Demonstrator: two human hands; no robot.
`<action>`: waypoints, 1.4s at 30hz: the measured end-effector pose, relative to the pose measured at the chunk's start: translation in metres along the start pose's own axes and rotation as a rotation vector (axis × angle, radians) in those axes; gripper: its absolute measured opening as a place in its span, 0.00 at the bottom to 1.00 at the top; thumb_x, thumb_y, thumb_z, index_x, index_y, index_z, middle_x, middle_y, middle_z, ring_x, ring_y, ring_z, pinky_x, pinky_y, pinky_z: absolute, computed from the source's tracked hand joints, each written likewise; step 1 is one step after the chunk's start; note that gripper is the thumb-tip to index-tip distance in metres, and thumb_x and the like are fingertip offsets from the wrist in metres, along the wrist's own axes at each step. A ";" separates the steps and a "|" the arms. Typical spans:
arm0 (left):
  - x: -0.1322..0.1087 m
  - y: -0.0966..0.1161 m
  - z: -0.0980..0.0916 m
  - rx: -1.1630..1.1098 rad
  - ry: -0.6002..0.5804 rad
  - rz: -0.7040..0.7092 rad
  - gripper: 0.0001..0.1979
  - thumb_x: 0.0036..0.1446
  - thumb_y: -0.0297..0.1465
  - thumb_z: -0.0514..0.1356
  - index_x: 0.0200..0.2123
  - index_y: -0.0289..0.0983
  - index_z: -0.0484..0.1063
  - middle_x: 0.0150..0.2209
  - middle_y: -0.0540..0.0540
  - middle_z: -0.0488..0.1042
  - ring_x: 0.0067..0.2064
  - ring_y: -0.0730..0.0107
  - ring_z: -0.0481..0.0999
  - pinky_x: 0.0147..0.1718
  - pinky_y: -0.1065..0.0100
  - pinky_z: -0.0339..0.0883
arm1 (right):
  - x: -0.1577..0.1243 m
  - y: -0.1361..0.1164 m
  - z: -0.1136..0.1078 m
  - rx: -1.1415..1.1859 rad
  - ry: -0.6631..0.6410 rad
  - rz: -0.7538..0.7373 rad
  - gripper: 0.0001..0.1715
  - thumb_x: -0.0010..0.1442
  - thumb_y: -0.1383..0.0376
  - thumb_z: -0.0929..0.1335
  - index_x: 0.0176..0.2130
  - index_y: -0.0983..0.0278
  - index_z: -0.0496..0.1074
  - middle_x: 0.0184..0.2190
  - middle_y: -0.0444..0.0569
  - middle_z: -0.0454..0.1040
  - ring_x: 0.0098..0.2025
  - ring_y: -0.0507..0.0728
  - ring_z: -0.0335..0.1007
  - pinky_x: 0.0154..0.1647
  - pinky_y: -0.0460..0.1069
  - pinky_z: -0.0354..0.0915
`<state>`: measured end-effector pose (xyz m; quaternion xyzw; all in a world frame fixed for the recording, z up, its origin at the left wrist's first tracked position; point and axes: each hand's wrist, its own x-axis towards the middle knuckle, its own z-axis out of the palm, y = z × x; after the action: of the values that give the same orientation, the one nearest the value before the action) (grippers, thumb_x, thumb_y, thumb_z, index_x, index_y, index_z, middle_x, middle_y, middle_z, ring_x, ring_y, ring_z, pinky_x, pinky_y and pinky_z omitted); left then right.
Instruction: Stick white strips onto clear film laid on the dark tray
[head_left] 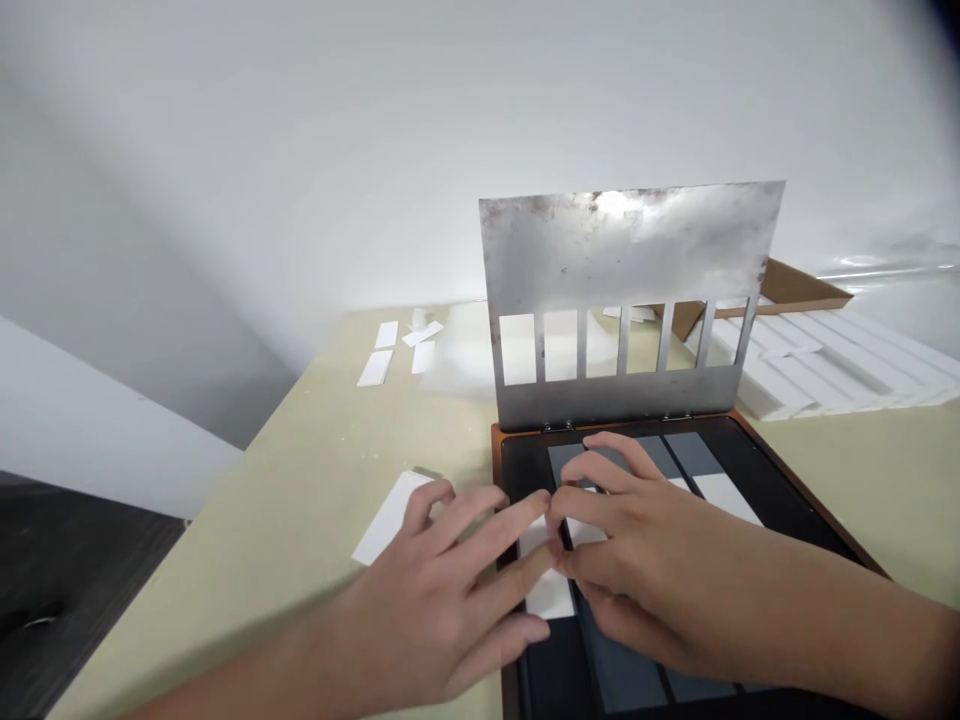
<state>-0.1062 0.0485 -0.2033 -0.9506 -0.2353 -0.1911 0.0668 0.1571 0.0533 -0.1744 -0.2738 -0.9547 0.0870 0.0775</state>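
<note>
My left hand (472, 590) reaches over the left edge of a black tray (536, 660), fingers spread. Its index finger and thumb lie at a white rectangular card (551, 595) in the tray's leftmost slot. My right hand (637, 545) is bent over the tray beside it, fingers apart, with the index and middle fingertips meeting the left fingertips at that card. Beneath the right hand a second white card (585, 530) shows in part. Another white card (727, 497) lies in a slot to the right. Grey slot surfaces (622, 670) show around the cards.
Hinged at the tray's back, a metal plate (630, 250) with a row of rectangular cutouts stands upright. A white card (394, 515) lies left of the tray, with small white pieces (376, 367) farther back. White stacked strips (840, 360) and a cardboard box (799, 285) sit back right.
</note>
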 end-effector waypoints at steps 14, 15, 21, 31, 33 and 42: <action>-0.002 -0.002 0.004 -0.047 0.002 -0.026 0.13 0.71 0.34 0.58 0.53 0.39 0.78 0.60 0.41 0.76 0.57 0.47 0.69 0.51 0.50 0.52 | -0.003 0.008 0.002 0.041 0.040 -0.012 0.08 0.67 0.64 0.69 0.39 0.59 0.80 0.40 0.49 0.70 0.48 0.62 0.62 0.61 0.66 0.54; -0.002 -0.002 0.003 -0.031 0.013 -0.012 0.11 0.71 0.34 0.58 0.50 0.39 0.78 0.58 0.41 0.77 0.56 0.48 0.70 0.51 0.51 0.52 | -0.003 0.008 0.002 0.043 0.042 -0.013 0.08 0.68 0.64 0.69 0.39 0.59 0.81 0.40 0.49 0.71 0.48 0.62 0.63 0.61 0.66 0.54; 0.000 0.006 -0.006 -0.067 0.075 0.105 0.13 0.70 0.38 0.61 0.50 0.37 0.78 0.44 0.44 0.80 0.45 0.57 0.73 0.44 0.56 0.57 | -0.006 0.008 -0.001 0.104 0.069 0.001 0.11 0.68 0.65 0.69 0.43 0.55 0.83 0.50 0.50 0.75 0.56 0.64 0.64 0.64 0.66 0.53; 0.000 0.013 -0.007 -0.223 0.009 0.209 0.18 0.71 0.40 0.61 0.52 0.31 0.78 0.31 0.45 0.75 0.32 0.62 0.72 0.32 0.57 0.64 | 0.000 0.003 0.002 0.134 0.089 0.076 0.22 0.73 0.66 0.63 0.62 0.57 0.73 0.62 0.52 0.70 0.67 0.66 0.55 0.69 0.68 0.49; -0.001 0.017 -0.006 -0.235 0.003 0.251 0.16 0.70 0.38 0.62 0.50 0.31 0.79 0.28 0.46 0.74 0.29 0.63 0.71 0.27 0.58 0.64 | -0.001 0.000 0.001 0.142 0.040 0.036 0.22 0.73 0.67 0.62 0.62 0.57 0.72 0.61 0.50 0.72 0.67 0.65 0.54 0.70 0.68 0.47; -0.007 0.037 -0.004 -0.329 0.009 0.217 0.12 0.67 0.25 0.62 0.31 0.40 0.79 0.18 0.52 0.66 0.19 0.71 0.66 0.19 0.66 0.65 | -0.002 -0.012 0.000 0.099 -0.082 -0.078 0.21 0.69 0.68 0.64 0.59 0.54 0.73 0.64 0.52 0.67 0.70 0.70 0.53 0.69 0.74 0.49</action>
<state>-0.0954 0.0118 -0.2034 -0.9676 -0.0969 -0.2229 -0.0681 0.1524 0.0419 -0.1724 -0.2285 -0.9615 0.1423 0.0550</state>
